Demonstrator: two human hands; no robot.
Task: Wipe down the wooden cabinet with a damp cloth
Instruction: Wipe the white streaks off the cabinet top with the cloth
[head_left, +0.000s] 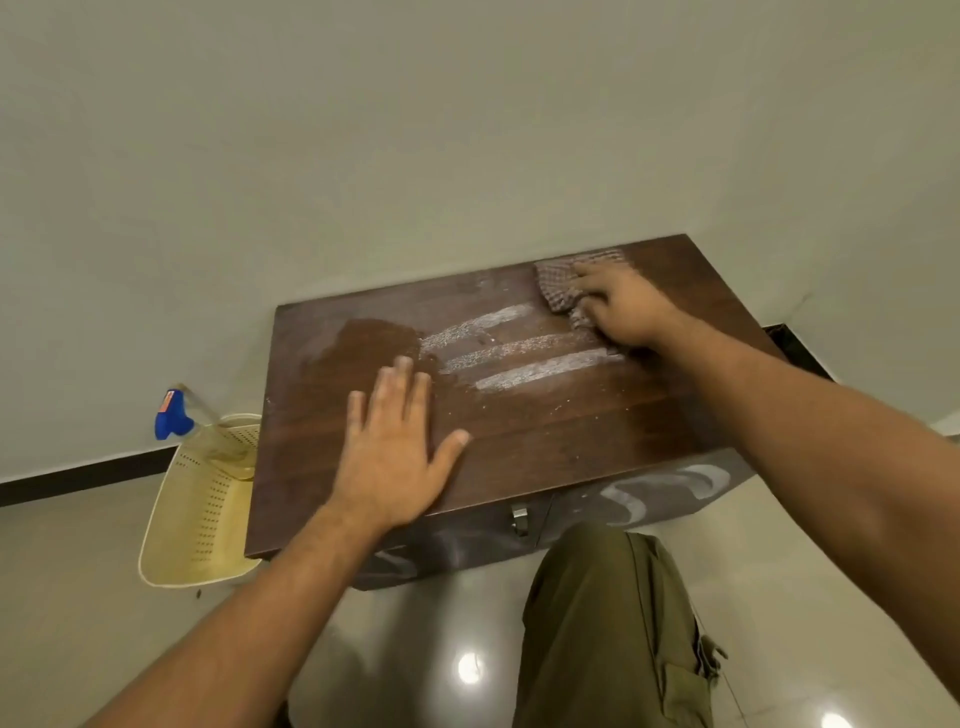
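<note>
A low dark wooden cabinet (545, 431) stands against the wall, its top streaked with white dusty smears (519, 348) and a wet patch at the back left. My right hand (623, 306) presses a brown checked cloth (561, 283) onto the top's far right corner, fingers curled over the cloth. My left hand (395, 447) lies flat on the top's front left part, fingers spread, holding nothing. White smears also mark the cabinet's front face (628, 501), next to a metal handle (519, 519).
A cream perforated plastic basket (202, 514) sits on the floor left of the cabinet, with a blue-headed spray bottle (174, 415) in it. My knee in olive trousers (613, 623) is in front of the cabinet. The floor is glossy tile.
</note>
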